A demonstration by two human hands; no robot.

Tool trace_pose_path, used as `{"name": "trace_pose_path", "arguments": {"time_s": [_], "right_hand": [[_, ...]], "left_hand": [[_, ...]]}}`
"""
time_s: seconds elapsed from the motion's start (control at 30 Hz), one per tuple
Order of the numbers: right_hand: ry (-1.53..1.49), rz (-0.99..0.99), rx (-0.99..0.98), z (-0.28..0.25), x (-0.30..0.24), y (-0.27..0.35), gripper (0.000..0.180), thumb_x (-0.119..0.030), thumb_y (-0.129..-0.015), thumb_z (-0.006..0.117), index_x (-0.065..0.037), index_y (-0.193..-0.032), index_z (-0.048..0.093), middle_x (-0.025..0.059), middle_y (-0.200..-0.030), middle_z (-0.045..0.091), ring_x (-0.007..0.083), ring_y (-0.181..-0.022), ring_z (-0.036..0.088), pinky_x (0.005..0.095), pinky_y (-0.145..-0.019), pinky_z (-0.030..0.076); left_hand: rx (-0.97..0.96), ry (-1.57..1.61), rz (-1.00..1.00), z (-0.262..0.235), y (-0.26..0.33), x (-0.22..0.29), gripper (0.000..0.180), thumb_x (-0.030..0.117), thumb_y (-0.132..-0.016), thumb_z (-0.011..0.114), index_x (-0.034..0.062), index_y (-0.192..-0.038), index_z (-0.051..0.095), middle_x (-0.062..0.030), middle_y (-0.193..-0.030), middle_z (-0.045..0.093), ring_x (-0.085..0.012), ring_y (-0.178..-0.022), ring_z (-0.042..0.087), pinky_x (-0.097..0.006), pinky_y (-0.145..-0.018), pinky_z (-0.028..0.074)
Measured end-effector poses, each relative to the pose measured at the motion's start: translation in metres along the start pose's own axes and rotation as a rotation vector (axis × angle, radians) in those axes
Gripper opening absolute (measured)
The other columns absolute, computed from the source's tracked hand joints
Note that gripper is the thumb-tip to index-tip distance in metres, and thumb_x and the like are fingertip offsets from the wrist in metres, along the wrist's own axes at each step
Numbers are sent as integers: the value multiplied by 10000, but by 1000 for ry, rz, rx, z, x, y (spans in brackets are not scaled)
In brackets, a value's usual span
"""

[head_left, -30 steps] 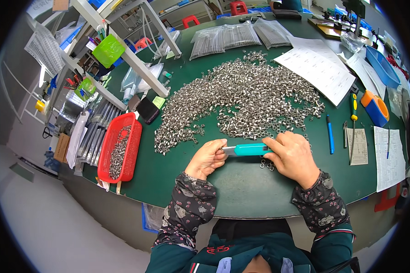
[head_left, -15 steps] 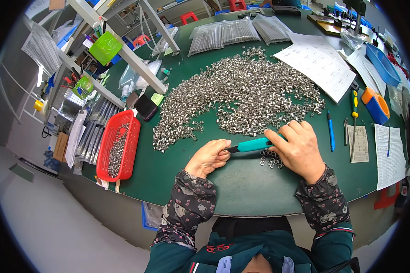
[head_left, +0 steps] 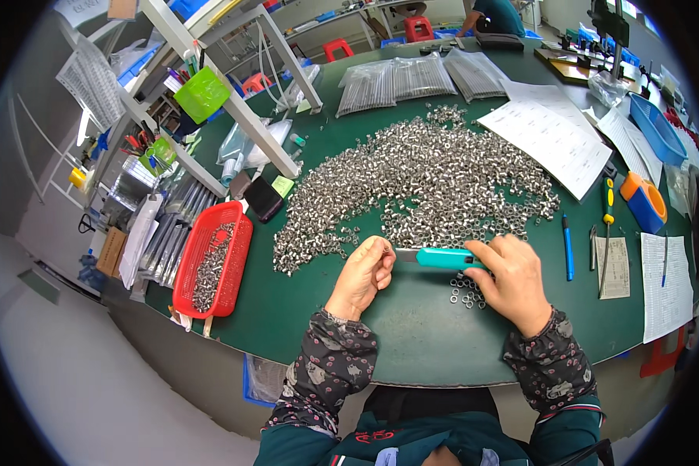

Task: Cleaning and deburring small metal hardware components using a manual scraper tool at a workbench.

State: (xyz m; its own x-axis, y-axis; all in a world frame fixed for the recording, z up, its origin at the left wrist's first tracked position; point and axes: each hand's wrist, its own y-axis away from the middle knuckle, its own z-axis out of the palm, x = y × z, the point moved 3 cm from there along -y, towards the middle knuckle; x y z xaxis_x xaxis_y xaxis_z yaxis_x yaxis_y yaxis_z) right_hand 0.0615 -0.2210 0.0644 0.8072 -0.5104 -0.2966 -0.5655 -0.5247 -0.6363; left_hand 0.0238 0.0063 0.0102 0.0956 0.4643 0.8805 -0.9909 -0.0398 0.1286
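A teal-handled utility knife (head_left: 444, 259) is in my right hand (head_left: 514, 284), its handle gripped between thumb and fingers. The blade points left, toward the fingertips of my left hand (head_left: 357, 281). That hand is closed in a pinch, and whatever lies within its fingers is too small and covered to make out. Beyond both hands spreads a wide heap of small metal rings (head_left: 435, 175) on the green tabletop (head_left: 419, 342). Several loose rings (head_left: 467, 293) lie apart from the heap, just below the knife and beside my right hand.
To the left stands a red basket (head_left: 243, 241) partly filled with metal pieces. A black box (head_left: 265, 199) sits behind it. On the right are a blue pen (head_left: 568, 248), a yellow-handled screwdriver (head_left: 608, 202), an orange-and-blue tape dispenser (head_left: 643, 203) and papers (head_left: 551, 144). Bagged tubes (head_left: 396, 81) lie at the back.
The knife's blade shows more of its length now, and its handle sits slightly further right and lower. My left hand has turned more upright. The whole view has shifted a little.
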Motion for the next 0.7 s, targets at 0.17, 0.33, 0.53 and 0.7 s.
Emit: {"name": "trace_pose_path", "arguments": {"time_s": [0.17, 0.33, 0.53, 0.7], "right_hand": [[-273, 286, -181, 10, 1, 5, 247, -262, -769, 636, -101, -957, 639, 88, -652, 545, 280, -611, 559, 383, -536, 432], [-371, 310, -194, 17, 3, 8, 255, -296, -806, 598, -103, -966, 643, 101, -727, 602, 294, -663, 593, 382, -573, 457], [-480, 352, -315, 25, 6, 10, 268, -297, -819, 582, -95, -985, 639, 104, -785, 626, 296, -709, 605, 386, -612, 465], [-556, 352, -297, 31, 10, 13, 256, -297, -823, 578, -112, -989, 640, 101, -788, 626, 299, -711, 604, 390, -617, 466]], "left_hand": [[-71, 188, 126, -3, -1, 2, 112, 186, -915, 512, 82, -957, 515, -9, -780, 487, -47, -539, 361, -174, -436, 312], [-113, 253, 154, -4, -3, 4, 92, 120, -898, 530, 74, -974, 506, -27, -840, 533, -49, -540, 361, -171, -431, 310], [-156, 244, 178, -1, -4, 3, 98, 79, -890, 530, 65, -982, 500, -40, -882, 556, -49, -528, 358, -171, -418, 306], [-152, 197, 198, -3, -3, 2, 96, 75, -885, 538, 49, -973, 509, -44, -874, 564, -40, -513, 365, -160, -402, 300]]}}
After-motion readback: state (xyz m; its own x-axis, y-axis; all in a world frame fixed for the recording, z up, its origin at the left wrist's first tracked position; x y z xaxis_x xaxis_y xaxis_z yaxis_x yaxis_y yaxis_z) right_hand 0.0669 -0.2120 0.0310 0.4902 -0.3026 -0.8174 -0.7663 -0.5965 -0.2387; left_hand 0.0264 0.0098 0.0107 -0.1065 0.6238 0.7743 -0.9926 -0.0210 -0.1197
